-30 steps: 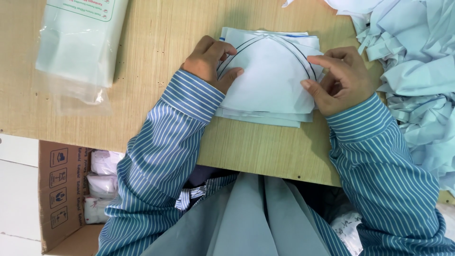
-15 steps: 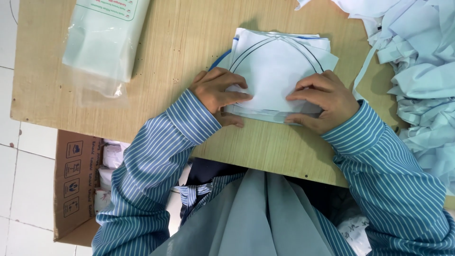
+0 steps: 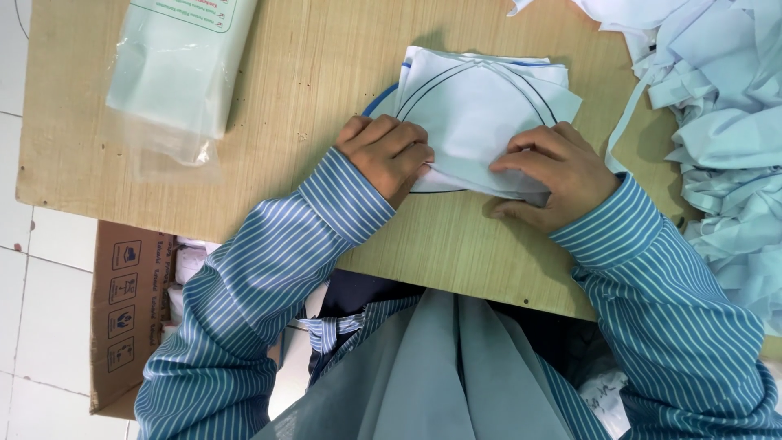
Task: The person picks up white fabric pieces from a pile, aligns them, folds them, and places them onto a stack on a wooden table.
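Note:
A folded stack of pale blue-white fabric (image 3: 481, 114) with dark curved seam lines lies on the wooden table (image 3: 326, 81). My left hand (image 3: 387, 155) grips the stack's near left edge, fingers curled over it. My right hand (image 3: 554, 175) presses down on the near right edge, fingers on top and thumb under the fold. Both arms wear blue and white striped sleeves.
A clear plastic bag of pale green fabric (image 3: 183, 69) lies at the table's far left. A heap of loose light blue cloth pieces (image 3: 717, 122) covers the right side. An open cardboard box (image 3: 130, 310) stands on the tiled floor at the lower left.
Both hands slid from the top and sides of the stack down to its near edge and closed on it. The stack's front edge is now pinched and slightly lifted.

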